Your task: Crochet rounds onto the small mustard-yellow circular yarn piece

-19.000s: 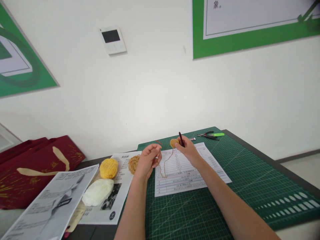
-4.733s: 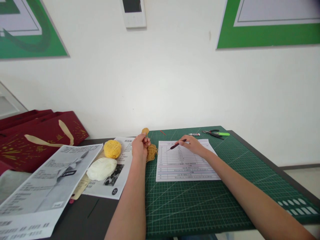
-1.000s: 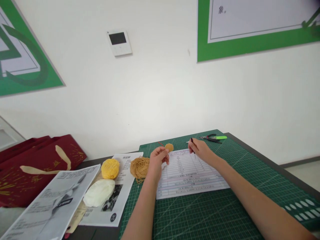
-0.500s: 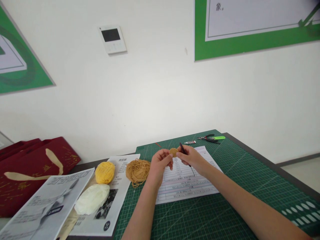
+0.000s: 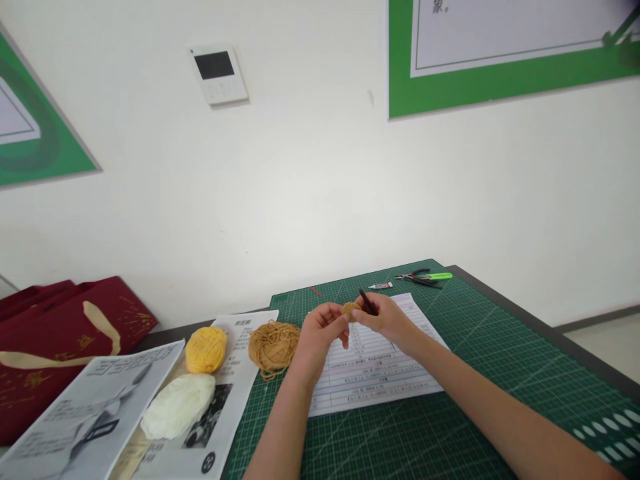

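My left hand [image 5: 325, 328] is closed, pinching a small round brown crochet piece [image 5: 351, 311] between thumb and fingers. From the other side my right hand [image 5: 383, 312] meets the piece, its fingers closed around a crochet hook [image 5: 368, 302] with a dark handle that slants up to the left. The hook's tip is hidden by the fingers. Both hands are above a printed sheet [image 5: 373, 380] with lines of text. Left of my left wrist lies a loose ball of brown yarn [image 5: 273, 347], partly covered by the arm.
A yellow yarn ball [image 5: 206, 350] and a pale cream yarn ball [image 5: 177, 405] sit on printed papers [image 5: 245, 363] at left. Dark red gift bags [image 5: 65, 347] stand beyond them. Pliers [image 5: 419, 277] and a small tube [image 5: 381, 286] lie on the green cutting mat [image 5: 480, 333], near the wall.
The hook's handle has tipped lower, and the crochet piece has shifted slightly right, showing less between my fingers. The view has turned a little, moving the left-side things leftward.
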`<action>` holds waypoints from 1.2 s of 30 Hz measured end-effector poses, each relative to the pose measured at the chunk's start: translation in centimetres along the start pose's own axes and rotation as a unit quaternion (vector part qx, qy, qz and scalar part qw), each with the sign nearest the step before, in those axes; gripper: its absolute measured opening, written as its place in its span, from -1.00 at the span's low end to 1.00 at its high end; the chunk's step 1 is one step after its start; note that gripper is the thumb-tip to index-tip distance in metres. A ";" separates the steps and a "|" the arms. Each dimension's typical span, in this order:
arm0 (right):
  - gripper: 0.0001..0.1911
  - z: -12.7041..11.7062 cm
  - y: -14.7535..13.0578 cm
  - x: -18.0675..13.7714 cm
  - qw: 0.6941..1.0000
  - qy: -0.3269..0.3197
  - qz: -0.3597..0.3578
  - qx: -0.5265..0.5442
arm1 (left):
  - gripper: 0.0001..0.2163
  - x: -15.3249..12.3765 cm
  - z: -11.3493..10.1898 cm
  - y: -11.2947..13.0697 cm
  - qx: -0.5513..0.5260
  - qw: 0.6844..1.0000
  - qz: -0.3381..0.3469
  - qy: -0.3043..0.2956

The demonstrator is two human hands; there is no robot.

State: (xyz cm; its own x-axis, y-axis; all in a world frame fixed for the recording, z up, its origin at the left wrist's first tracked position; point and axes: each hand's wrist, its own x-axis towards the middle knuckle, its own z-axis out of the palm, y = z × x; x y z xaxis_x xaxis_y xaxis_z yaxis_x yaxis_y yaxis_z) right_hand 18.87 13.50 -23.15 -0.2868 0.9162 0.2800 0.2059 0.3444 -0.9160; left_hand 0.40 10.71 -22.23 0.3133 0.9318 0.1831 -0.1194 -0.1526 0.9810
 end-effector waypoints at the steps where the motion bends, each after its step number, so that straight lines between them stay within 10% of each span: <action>1: -0.81 0.0 0.1 0.0 1.000 -0.004 0.000 -0.009 | -0.82 0.0 0.0 0.1 -0.002 1.000 0.000 -0.001; 36: -0.78 -0.5 -0.1 0.0 0.988 -0.037 -0.040 -0.146 | -0.78 0.2 -0.7 -0.7 -0.002 0.999 -0.025 -0.020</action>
State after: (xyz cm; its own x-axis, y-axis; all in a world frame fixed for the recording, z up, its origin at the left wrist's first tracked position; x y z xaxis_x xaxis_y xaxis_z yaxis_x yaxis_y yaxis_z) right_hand 19.35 13.56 -22.88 -0.3791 0.8695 0.3165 0.4369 0.4697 -0.7671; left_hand -0.15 11.20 -22.97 0.3567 0.9243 0.1360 -0.1055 -0.1048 0.9889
